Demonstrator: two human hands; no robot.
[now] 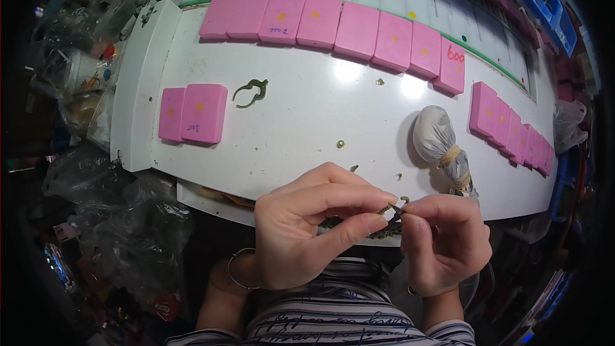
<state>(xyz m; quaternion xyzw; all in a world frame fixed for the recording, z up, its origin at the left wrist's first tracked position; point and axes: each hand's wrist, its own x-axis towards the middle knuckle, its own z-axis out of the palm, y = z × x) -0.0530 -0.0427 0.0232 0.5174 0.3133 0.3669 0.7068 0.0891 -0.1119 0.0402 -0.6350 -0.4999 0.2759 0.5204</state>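
Observation:
My left hand (291,227) and my right hand (448,237) meet just in front of the table's near edge, thumbs and forefingers pinched together. Between their fingertips is a small dark pointed piece (396,212), too tiny to name; both hands hold it. Beneath the fingers, partly covered, lies a heap of small green bits (385,233). Beyond the right hand rests a ball wrapped in pale cloth (434,129), its neck bound with rubber bands. An open green ring-shaped piece (261,90) lies farther off to the left.
A row of pink blocks (318,20) spans the back of the white table (295,134). Two pink blocks (204,115) stand at left, several more (485,109) at right. Green crumbs (341,144) dot the middle. Clear plastic bags (128,211) hang beyond the left edge.

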